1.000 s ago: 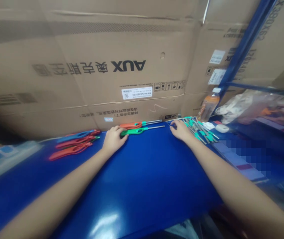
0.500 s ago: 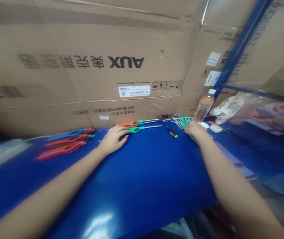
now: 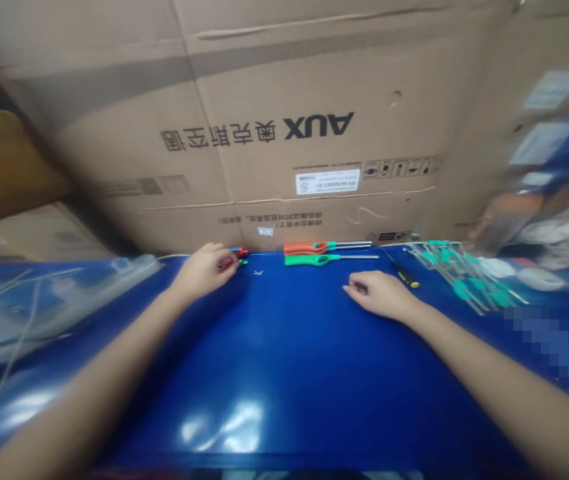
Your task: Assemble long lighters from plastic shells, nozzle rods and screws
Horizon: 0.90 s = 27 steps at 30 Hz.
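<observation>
Left hand: fingers closed over a bunch of red and green plastic stick lighters, only the tips poking out to the right, the rest hidden under the palm, at the far edge of the glossy blue counter.

Right hand: well apart from the left, resting knuckles-up on bare counter, fingers loosely folded, thumb against forefinger. Cannot tell whether anything small sits in that pinch.

Between the two hands and slightly farther out: an orange plastic stick lighter and a green plastic stick lighter, side by side. Long axes left to right along the box, handles toward the left hand, metal nozzles pointing right. Touched by neither hand, and roughly as near to one as to the other.

Just past the right hand: a black-and-yellow screwdriver, then a heap of teal-capped metal rods.

Behind everything: a large brown cardboard box printed AUX. Far left, blurred: a clear plastic bag.
</observation>
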Motion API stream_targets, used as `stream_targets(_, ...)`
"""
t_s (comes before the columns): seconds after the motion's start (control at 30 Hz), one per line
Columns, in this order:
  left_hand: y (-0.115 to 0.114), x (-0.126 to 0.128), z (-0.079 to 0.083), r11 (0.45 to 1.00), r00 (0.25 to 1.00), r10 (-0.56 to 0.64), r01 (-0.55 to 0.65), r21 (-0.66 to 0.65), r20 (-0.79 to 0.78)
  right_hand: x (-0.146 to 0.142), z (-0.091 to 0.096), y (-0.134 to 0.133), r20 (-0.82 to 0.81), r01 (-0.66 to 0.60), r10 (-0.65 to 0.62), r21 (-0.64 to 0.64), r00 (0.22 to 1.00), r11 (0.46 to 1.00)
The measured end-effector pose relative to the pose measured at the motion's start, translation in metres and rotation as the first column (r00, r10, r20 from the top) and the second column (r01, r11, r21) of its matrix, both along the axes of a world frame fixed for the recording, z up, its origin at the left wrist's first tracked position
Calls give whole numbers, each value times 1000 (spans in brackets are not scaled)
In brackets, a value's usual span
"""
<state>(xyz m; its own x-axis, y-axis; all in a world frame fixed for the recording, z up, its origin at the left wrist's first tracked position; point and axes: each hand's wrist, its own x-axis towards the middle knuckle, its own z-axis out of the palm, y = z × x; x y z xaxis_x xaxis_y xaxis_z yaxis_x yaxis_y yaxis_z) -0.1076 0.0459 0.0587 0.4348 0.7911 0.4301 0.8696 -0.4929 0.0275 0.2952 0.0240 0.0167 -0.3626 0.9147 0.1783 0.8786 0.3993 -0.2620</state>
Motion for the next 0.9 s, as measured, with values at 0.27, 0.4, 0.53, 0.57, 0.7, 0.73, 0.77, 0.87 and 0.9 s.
stream_targets(0.27, 16, -70, -3, 977, 978, 206, -203, -71, 31, -3, -14, 5, -41, -34, 33, -30, 999, 999)
stream_targets(0.4, 36, -85, 2, 960, 983, 184, -175, -217, 25, -4, -15, 5, -35, -27, 26, -31, 999, 999)
stream_targets(0.53, 51, -96, 9, 924, 986, 168, -152, -350, 17, -4, -16, 6, -35, -25, 23, -45, 999, 999)
stream_targets(0.57, 53, -98, 10, 917, 986, 169, -153, -369, 10, -4, -16, 6, -36, -26, 24, -48, 999, 999)
stream_targets(0.7, 56, -100, 14, 900, 985, 168, -174, -399, -50, -2, -15, 6, -43, -32, 29, -64, 999, 997)
stream_targets(0.73, 56, -100, 14, 900, 984, 166, -180, -398, -72, -2, -15, 6, -46, -31, 28, -68, 999, 997)
stream_targets(0.77, 56, -99, 15, 899, 982, 163, -187, -396, -95, -2, -15, 6, -49, -28, 25, -71, 999, 997)
stream_targets(0.87, 55, -97, 18, 893, 974, 148, -205, -400, -169, -1, -15, 6, -56, -19, 14, -82, 998, 996)
stream_targets(0.9, 55, -96, 19, 890, 971, 142, -210, -405, -193, -1, -15, 6, -58, -18, 13, -85, 998, 996)
